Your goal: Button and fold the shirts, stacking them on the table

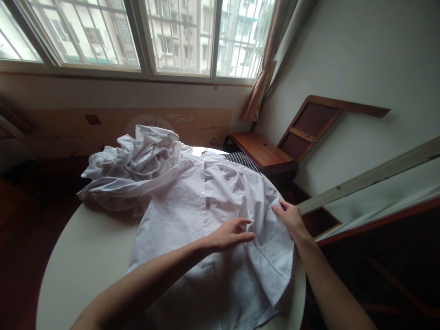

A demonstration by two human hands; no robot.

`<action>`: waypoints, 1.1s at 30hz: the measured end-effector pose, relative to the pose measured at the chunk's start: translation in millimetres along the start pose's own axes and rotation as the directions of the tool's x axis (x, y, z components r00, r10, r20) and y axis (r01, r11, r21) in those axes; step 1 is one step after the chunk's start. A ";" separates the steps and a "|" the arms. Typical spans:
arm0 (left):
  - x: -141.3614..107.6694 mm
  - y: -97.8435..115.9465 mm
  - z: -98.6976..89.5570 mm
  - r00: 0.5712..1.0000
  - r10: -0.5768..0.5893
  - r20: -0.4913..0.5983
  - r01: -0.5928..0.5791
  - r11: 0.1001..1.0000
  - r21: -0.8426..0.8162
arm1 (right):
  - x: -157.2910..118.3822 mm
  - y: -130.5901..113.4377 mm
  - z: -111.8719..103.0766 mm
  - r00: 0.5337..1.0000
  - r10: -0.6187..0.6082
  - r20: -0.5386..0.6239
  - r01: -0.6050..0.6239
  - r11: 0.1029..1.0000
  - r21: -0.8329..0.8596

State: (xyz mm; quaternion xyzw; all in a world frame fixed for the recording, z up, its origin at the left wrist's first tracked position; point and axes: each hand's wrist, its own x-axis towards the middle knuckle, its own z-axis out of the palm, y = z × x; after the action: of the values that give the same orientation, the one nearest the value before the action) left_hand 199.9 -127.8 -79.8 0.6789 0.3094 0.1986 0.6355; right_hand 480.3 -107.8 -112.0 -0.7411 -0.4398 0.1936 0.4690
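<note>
A white button-up shirt (172,215) lies spread over the round table, its button placket running down the middle and creases across its right half. My left hand (232,234) is over the middle of the shirt, thumb and fingers apart, with nothing held. At the shirt's right edge, my right hand (288,214) pinches the fabric between thumb and fingers. Below that hand, a corner of the shirt is folded over near the table's rim.
A heap of crumpled white clothes (137,160) sits at the table's (68,266) far left. Striped cloth (242,160) shows at the far edge. Beyond stand a wooden bench (263,149) and a wooden panel (309,123) against the wall. A barred window (178,36) is ahead.
</note>
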 end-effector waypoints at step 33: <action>24.7 -6.5 -95.8 0.805 -0.301 -0.511 -0.411 0.338 -0.847 | -134.1 -83.2 -28.9 0.541 -0.177 0.822 -0.005 0.977 0.213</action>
State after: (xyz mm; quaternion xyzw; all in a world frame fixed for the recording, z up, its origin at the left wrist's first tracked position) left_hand 153.3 -40.3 -78.5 0.0989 0.2925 0.5615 0.7677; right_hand 389.3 -220.3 -42.9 -0.4880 -0.6253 0.5410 0.2797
